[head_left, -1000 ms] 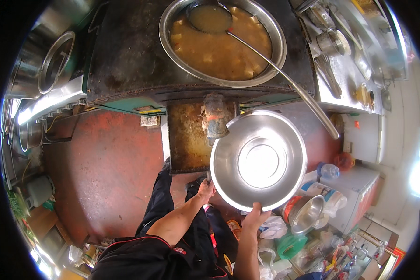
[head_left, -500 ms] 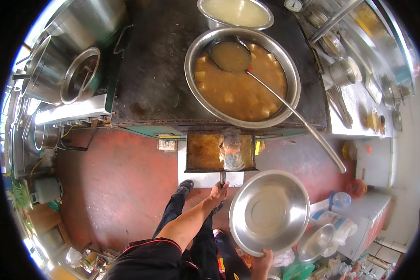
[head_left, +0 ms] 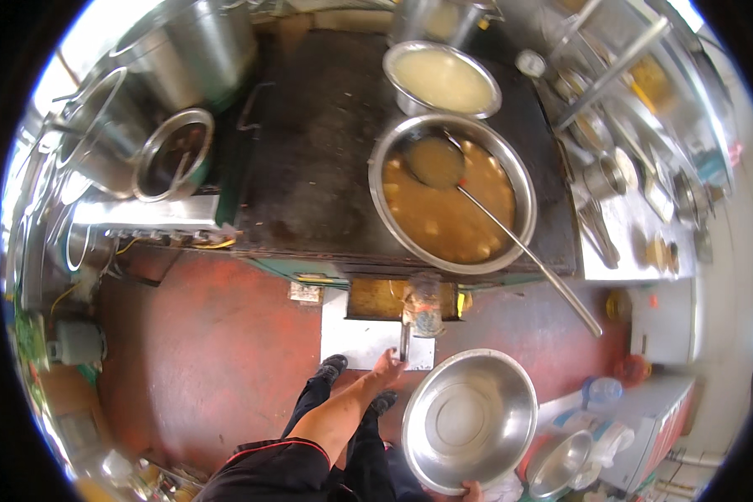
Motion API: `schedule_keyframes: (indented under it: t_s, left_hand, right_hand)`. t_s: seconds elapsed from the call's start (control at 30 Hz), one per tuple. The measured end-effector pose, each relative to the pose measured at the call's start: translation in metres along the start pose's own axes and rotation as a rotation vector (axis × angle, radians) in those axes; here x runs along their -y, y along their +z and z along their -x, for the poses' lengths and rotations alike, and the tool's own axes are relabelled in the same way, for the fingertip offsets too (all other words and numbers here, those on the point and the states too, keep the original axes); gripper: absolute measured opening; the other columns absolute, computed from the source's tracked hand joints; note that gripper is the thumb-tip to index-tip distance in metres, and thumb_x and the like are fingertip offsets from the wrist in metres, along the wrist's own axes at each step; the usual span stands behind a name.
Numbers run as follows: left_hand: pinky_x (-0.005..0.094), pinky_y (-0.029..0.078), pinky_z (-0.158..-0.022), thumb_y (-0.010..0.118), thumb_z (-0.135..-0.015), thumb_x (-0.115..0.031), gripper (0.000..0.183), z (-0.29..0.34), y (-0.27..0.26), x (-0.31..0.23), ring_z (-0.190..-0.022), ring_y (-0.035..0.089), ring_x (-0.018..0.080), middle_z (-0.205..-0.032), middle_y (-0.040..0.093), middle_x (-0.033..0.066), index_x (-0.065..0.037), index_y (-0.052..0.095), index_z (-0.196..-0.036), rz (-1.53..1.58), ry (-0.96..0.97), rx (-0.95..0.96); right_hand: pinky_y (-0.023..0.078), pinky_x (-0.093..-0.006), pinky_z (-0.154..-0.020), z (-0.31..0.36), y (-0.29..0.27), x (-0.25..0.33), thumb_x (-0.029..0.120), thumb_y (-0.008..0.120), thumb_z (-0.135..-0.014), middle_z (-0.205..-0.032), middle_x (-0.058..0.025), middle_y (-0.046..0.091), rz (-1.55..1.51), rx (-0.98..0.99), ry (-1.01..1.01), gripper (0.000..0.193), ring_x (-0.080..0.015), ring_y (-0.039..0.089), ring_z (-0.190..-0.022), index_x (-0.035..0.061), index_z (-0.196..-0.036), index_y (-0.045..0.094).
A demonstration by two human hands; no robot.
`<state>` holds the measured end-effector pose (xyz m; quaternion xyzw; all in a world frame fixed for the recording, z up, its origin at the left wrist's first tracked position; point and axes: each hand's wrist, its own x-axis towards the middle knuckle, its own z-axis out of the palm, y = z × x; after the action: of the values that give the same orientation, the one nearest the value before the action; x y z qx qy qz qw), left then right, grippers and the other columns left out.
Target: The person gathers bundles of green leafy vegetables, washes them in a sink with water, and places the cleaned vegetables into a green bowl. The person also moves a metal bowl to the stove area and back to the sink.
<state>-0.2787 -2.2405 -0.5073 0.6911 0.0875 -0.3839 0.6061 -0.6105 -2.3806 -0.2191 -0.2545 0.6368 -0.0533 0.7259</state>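
My left hand (head_left: pixel 387 366) is closed around the end of a dark handle (head_left: pixel 405 341) on a shallow brown metal drawer (head_left: pixel 375 299) under the stove's front edge. A worn cylindrical container (head_left: pixel 425 305), dirty and wrapped-looking, stands at the drawer's right part; its contents cannot be made out. At the lower edge, my right hand (head_left: pixel 473 491) grips the rim of a wide, empty steel basin (head_left: pixel 468 418), tilted with its inside toward me. On the stove above sits a big steel basin (head_left: pixel 379 213) of brown soup with pale chunks, and a long-handled ladle (head_left: pixel 531 261) rests in it.
The dark stove top (head_left: pixel 309 167) also carries a bowl of pale liquid (head_left: pixel 443 79). Tall pots (head_left: pixel 201 50) and a dark-filled pot (head_left: pixel 176 155) stand left. Utensils lie on a steel counter (head_left: pixel 636 226) at right. A gas cylinder (head_left: pixel 79 341) stands on the red floor (head_left: pixel 209 351).
The view has shifted, so the stove sits lower in it. Less of the drawer sticks out from under the stove. The empty basin is lower and slightly further left, still in my right hand.
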Motion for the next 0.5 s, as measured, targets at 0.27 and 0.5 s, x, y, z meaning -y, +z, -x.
schedule_keyframes:
  t_s: [0.27,0.5]
  left_hand:
    - [0.0313,0.048,-0.058,0.059,-0.092,-0.022,0.013,0.205,-0.199,0.066,-0.073,0.063,0.0159,-0.083,0.066,0.0023,-0.011,0.066,-0.094,-0.232,0.095,-0.047]
    - [0.0363,0.055,-0.068,0.061,-0.085,-0.026,0.027,0.433,-0.331,0.017,-0.071,0.067,0.0224,-0.078,0.07,0.0103,-0.002,0.07,-0.091,0.005,-0.57,-0.706]
  right_hand:
    - [0.052,-0.0438,-0.069,0.098,0.09,0.034,0.036,0.06,-0.083,-0.104,-0.0177,0.063,0.543,0.534,0.001,0.048,-0.0342,0.061,-0.083,0.0015,-0.116,0.053]
    - [0.052,-0.0396,-0.076,0.07,0.152,0.011,0.014,0.066,-0.084,-0.094,-0.0204,0.067,1.334,0.839,-0.785,0.028,-0.0296,0.067,-0.085,-0.0045,-0.105,0.058]
